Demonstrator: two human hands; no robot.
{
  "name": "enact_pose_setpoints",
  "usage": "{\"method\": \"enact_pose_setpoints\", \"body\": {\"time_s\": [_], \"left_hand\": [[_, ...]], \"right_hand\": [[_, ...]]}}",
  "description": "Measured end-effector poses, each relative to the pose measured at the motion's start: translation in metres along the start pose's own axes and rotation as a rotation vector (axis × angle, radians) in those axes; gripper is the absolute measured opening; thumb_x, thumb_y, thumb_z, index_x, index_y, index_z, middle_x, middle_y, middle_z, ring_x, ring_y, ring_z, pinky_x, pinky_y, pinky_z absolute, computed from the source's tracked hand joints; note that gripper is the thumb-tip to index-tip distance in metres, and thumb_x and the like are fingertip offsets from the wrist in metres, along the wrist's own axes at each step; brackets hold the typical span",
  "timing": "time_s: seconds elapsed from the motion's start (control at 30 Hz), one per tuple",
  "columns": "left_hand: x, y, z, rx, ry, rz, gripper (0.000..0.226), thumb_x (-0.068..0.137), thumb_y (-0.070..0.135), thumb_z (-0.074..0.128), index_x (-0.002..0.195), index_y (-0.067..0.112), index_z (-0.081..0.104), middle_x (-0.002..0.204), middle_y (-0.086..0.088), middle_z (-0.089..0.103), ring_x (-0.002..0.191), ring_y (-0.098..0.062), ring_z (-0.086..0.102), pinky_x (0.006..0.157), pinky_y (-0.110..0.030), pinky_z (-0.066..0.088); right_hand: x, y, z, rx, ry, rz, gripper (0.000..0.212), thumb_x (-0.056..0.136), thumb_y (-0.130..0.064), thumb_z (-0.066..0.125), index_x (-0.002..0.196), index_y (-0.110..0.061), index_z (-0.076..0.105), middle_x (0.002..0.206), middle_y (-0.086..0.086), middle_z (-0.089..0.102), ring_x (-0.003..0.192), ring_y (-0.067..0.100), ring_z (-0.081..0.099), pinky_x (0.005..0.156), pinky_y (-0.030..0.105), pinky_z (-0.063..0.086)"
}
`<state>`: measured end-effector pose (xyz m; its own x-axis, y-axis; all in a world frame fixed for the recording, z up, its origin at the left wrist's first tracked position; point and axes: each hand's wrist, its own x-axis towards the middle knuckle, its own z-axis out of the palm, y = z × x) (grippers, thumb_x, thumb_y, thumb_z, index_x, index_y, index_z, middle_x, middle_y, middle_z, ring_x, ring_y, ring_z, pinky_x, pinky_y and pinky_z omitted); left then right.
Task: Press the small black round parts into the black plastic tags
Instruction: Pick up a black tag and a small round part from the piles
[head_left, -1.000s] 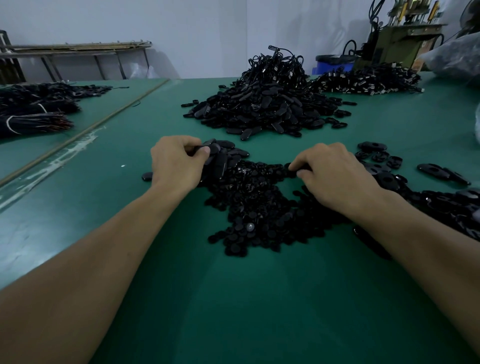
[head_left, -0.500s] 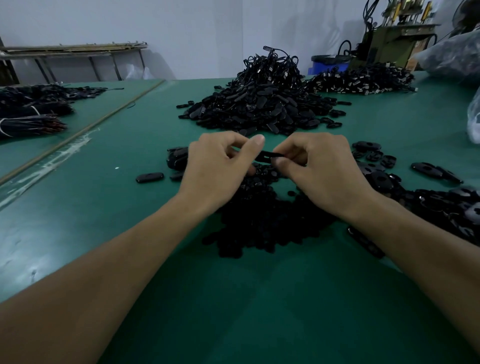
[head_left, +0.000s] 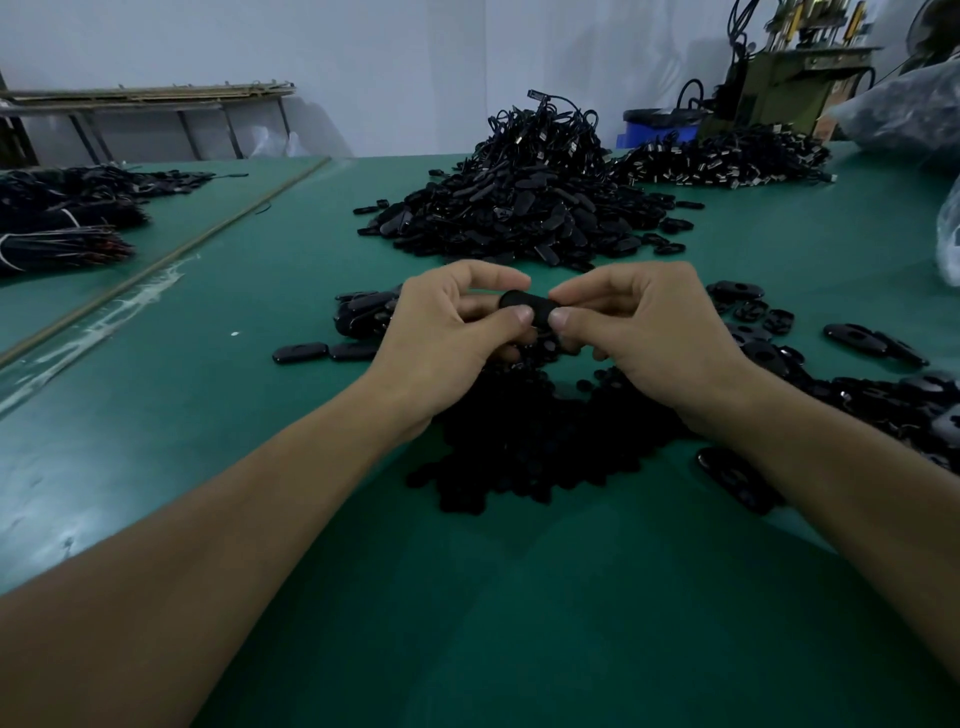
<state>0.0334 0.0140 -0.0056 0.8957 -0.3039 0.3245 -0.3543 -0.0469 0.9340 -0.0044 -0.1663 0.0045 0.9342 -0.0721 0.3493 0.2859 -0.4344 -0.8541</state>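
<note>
Both hands hold one black plastic tag (head_left: 525, 304) above the green table (head_left: 519, 597). My left hand (head_left: 457, 332) pinches its left end between thumb and fingers. My right hand (head_left: 644, 332) pinches its right end the same way, thumbs side by side on the tag's near edge. Under my hands lies a dark heap of small black round parts (head_left: 535, 447). A small stack of loose tags (head_left: 363, 312) sits just left of my left hand. Whether a round part sits in the held tag is hidden by my fingers.
A large mound of black tags with cords (head_left: 524, 202) rises behind my hands. More tags (head_left: 893, 400) spread to the right. Two single tags (head_left: 322, 352) lie at the left. Bundles (head_left: 67, 223) sit far left, a machine (head_left: 789, 88) at back right.
My hands left the piles, came together and lifted one tag between them. They now hold it slightly higher, with both thumbs on its near edge.
</note>
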Motion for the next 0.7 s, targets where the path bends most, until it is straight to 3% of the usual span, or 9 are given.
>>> {"method": "enact_pose_setpoints", "body": {"time_s": [0.3,0.37,0.47,0.57,0.63,0.7], "left_hand": [[-0.0002,-0.0012,0.0025,-0.049,0.022,-0.019,0.011,0.101,0.014,0.06,0.102,0.017,0.07,0.088,-0.001,0.078,0.081,-0.016,0.076,0.067,-0.021,0.058],[-0.0003,-0.0012,0.0025,-0.068,0.028,-0.028,0.009,0.098,0.015,0.063,0.106,0.016,0.067,0.087,-0.002,0.078,0.081,-0.016,0.076,0.069,-0.023,0.059],[-0.0005,-0.0004,0.0032,-0.088,0.026,-0.03,0.023,0.09,0.015,0.074,0.111,0.015,0.065,0.087,-0.004,0.079,0.083,-0.017,0.076,0.073,-0.026,0.06],[-0.0013,0.0012,0.0053,-0.069,0.026,0.002,0.024,0.085,0.008,0.079,0.106,0.014,0.068,0.083,-0.002,0.078,0.076,-0.012,0.074,0.07,-0.021,0.058],[-0.0013,0.0019,0.0055,-0.042,0.048,0.026,0.023,0.085,0.006,0.078,0.105,0.013,0.069,0.081,-0.003,0.078,0.074,-0.012,0.073,0.069,-0.021,0.058],[-0.0008,0.0017,0.005,-0.035,0.069,0.028,0.022,0.087,0.004,0.075,0.107,0.013,0.069,0.081,-0.003,0.078,0.075,-0.015,0.074,0.069,-0.023,0.059]], "right_hand": [[-0.0006,-0.0018,0.0001,0.058,0.0,0.066,0.01,0.09,-0.016,0.072,0.086,-0.024,0.072,0.071,-0.001,0.072,0.07,0.01,0.065,0.072,0.033,0.052],[0.0001,-0.0015,0.0,0.068,0.0,0.081,0.009,0.091,-0.014,0.071,0.087,-0.022,0.071,0.069,-0.002,0.071,0.069,0.01,0.065,0.07,0.03,0.052],[-0.0008,-0.0022,0.0023,0.185,-0.014,0.102,0.008,0.092,-0.008,0.068,0.088,-0.015,0.069,0.068,-0.002,0.072,0.066,0.008,0.066,0.061,0.021,0.05],[-0.0022,-0.0035,0.0047,0.297,-0.054,0.115,0.007,0.092,-0.004,0.067,0.09,-0.01,0.069,0.072,0.002,0.075,0.066,0.011,0.069,0.059,0.019,0.052],[-0.0029,-0.0018,0.005,0.154,-0.058,0.06,0.006,0.092,-0.007,0.068,0.09,-0.012,0.071,0.073,0.0,0.075,0.066,0.009,0.071,0.059,0.017,0.052],[-0.0035,0.0017,0.0045,-0.136,-0.026,-0.065,0.009,0.09,-0.013,0.07,0.086,-0.019,0.076,0.065,-0.008,0.072,0.064,-0.002,0.068,0.059,0.008,0.047]]}}
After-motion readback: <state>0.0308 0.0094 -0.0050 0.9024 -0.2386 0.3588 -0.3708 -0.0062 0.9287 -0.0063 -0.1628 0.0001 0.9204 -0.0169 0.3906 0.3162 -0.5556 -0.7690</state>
